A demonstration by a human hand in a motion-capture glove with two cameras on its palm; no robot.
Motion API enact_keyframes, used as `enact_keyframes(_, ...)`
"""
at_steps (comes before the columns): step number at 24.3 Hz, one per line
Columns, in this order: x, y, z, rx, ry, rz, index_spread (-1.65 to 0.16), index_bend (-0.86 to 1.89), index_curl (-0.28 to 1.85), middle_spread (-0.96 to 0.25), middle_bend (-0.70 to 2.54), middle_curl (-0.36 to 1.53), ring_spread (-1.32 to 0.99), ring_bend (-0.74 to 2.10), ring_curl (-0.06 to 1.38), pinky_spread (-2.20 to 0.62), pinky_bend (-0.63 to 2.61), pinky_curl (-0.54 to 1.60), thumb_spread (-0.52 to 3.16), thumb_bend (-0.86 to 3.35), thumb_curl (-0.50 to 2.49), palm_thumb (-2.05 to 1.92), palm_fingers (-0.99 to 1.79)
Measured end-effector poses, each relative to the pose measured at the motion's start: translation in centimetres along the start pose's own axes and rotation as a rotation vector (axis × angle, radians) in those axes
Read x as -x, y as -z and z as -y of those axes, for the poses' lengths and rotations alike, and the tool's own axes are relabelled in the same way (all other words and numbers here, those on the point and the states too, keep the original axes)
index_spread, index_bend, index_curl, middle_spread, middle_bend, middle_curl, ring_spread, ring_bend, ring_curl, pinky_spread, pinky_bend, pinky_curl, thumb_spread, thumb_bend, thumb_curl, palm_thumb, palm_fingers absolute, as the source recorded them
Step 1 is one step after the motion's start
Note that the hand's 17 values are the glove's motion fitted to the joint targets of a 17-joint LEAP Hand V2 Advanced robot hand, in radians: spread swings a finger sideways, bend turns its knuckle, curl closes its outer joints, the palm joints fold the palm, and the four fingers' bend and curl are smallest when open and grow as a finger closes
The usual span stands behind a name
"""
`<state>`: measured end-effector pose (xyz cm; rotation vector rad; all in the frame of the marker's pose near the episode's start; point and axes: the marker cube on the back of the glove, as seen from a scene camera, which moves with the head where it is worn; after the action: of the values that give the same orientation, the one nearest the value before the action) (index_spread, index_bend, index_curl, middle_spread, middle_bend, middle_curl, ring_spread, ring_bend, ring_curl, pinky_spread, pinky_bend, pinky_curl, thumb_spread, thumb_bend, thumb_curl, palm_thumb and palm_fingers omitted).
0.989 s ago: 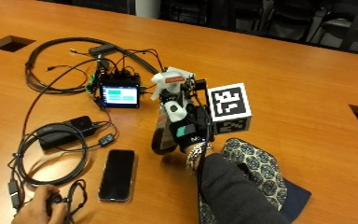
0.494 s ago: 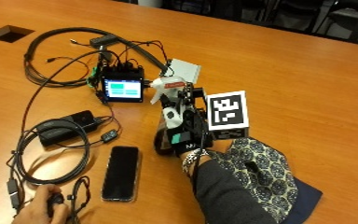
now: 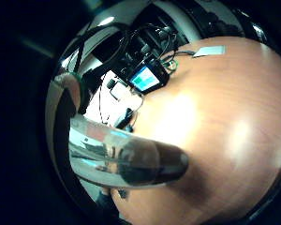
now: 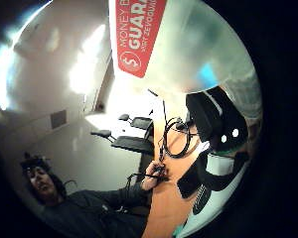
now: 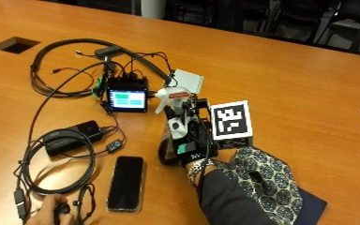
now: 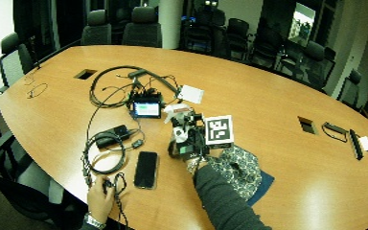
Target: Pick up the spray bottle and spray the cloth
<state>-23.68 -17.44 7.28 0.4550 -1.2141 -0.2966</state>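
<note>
My gloved right hand (image 5: 191, 135) grips the spray bottle (image 5: 169, 105), fingers curled round its body. The bottle has a white trigger head and a red label (image 4: 139, 34) and stands upright by the small screen device; I cannot tell whether its base touches the table. Its nozzle points toward the device, away from the cloth. The patterned cloth (image 5: 264, 180) lies behind the hand, under my forearm, on a dark blue cloth (image 5: 314, 206). In the little finger side palm view the bottle's shiny wall (image 3: 122, 159) fills the near field. The wide view shows hand (image 6: 187, 140) and cloth (image 6: 238, 165) alike.
A small screen device (image 5: 127, 99) with wires sits just left of the bottle. A white sheet (image 5: 187, 82) lies behind it. A black phone (image 5: 125, 183), a power brick (image 5: 74, 137) and coiled cables (image 5: 61, 164) lie at the front left, where a bare hand (image 5: 50, 214) holds a cable.
The outside camera has shifted its whole picture. The hand keeps its grip on the bottle beside the screen device; I see no clear move of the bottle itself.
</note>
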Motion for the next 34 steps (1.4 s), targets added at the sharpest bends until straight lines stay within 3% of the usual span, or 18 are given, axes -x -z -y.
enact_keyframes(7,1.4,-0.7,1.9,0.082,-0.020,-0.089,-0.27,0.10,0.29,-0.22,0.36,0.58,-0.17,0.58,0.48,-0.16,0.43,0.43,1.43,-0.02,0.28,0.82,0.97)
enact_keyframes(12,2.4,-0.4,3.2,0.164,-0.034,-0.210,-0.28,0.02,0.26,-0.18,0.35,0.57,-0.14,0.45,0.46,0.00,0.45,0.45,1.33,-0.07,0.24,0.65,0.54)
enact_keyframes(17,3.8,0.5,2.7,0.293,-0.064,-0.433,-0.28,0.09,0.24,-0.10,0.24,0.51,-0.10,0.41,0.42,0.13,0.45,0.42,1.23,-0.06,0.22,0.53,0.38)
enact_keyframes(29,5.6,5.5,-4.6,0.671,-0.007,-0.910,-0.31,0.20,0.29,-0.05,0.15,0.43,-0.04,0.29,0.34,0.23,0.31,0.35,1.12,-0.04,0.20,0.35,0.30)
enact_keyframes(34,6.6,8.4,-8.5,0.712,0.028,-1.005,-0.34,0.18,0.30,-0.05,0.16,0.40,-0.03,0.29,0.34,0.25,0.30,0.34,1.11,-0.04,0.20,0.31,0.29)
